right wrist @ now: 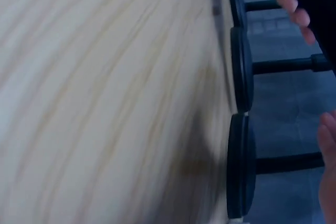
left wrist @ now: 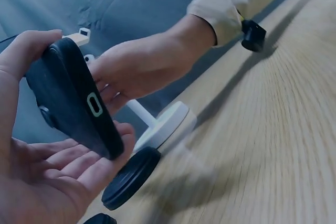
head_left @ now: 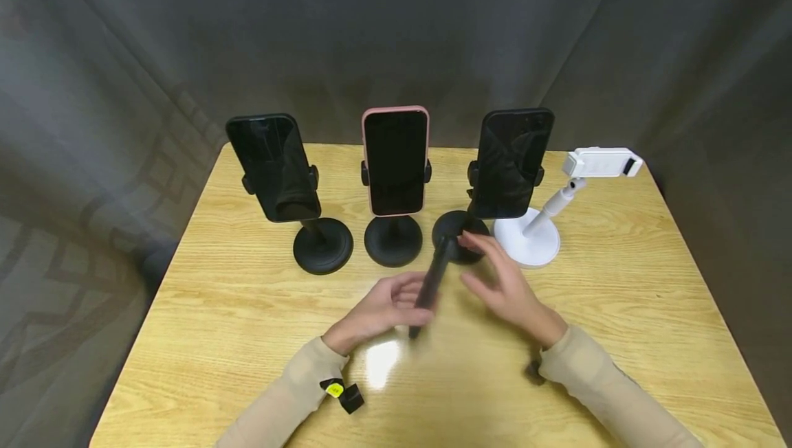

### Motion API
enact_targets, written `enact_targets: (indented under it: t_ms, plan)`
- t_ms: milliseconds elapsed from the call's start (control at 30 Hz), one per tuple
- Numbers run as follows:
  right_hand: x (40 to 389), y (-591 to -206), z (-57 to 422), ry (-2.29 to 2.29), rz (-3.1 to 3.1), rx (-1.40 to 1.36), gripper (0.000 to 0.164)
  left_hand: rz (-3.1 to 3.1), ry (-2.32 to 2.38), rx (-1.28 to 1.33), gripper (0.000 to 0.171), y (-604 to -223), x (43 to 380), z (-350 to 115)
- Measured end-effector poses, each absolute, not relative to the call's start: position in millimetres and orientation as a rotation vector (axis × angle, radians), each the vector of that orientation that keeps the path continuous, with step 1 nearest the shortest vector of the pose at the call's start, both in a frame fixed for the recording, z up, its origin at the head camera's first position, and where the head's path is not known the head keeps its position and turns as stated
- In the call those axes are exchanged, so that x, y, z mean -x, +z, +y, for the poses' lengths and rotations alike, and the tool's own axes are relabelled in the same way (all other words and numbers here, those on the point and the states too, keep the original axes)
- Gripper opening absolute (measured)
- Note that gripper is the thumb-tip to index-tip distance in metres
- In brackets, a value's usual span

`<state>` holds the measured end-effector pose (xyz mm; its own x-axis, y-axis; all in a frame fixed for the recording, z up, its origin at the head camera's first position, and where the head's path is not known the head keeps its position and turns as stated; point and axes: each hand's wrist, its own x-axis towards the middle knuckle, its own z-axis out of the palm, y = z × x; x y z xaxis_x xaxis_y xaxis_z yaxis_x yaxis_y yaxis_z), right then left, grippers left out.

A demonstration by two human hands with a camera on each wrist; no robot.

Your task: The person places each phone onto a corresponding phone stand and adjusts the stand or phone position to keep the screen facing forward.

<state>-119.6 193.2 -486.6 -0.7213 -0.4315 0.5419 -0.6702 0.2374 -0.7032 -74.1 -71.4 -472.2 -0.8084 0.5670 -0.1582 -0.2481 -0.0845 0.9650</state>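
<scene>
My left hand (head_left: 396, 304) grips a dark phone (head_left: 430, 286) with a black case, thumb on one side and fingers on the other. The phone is held tilted above the table, its charging-port end (left wrist: 94, 104) facing the left wrist camera. My right hand (head_left: 504, 286), fingers loosely bent and thumb apart, is beside the phone's far end. Whether its fingertips touch the phone cannot be told; nothing else is in it. Just beyond the right fingertips is the black round base (head_left: 454, 221) of a phone stand.
Three black stands hold phones: a dark one (head_left: 275, 166) at left, a pink-edged one (head_left: 396, 159) in the middle, a black one (head_left: 516, 163) at right. Right of them stands a white phone stand (head_left: 526, 245) with its clamp (head_left: 600, 161) turned sideways. A dark curtain (head_left: 396, 42) hangs behind the wooden table (head_left: 247, 310).
</scene>
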Motion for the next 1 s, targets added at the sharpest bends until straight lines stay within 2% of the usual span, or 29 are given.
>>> enact_targets:
  t_ms: [133, 333, 633, 1000]
  plan:
    - [116, -484, 191, 1.704, -2.331, -1.014, 0.073, 1.84, 1.91, -0.445, 0.088, -474, 73, -70]
    - [113, -481, 187, 2.008, -2.191, -1.104, 0.067, 2.027, 1.891, -0.569, 0.087, -473, 70, -68]
    - [111, -474, 180, 2.314, -1.988, -1.223, 0.095, 2.154, 1.873, -0.653, 0.086, -472, 68, -65]
    - [109, -462, 168, 2.352, -1.911, -1.361, 0.103, 2.216, 1.812, -0.753, 0.084, -471, 69, -60]
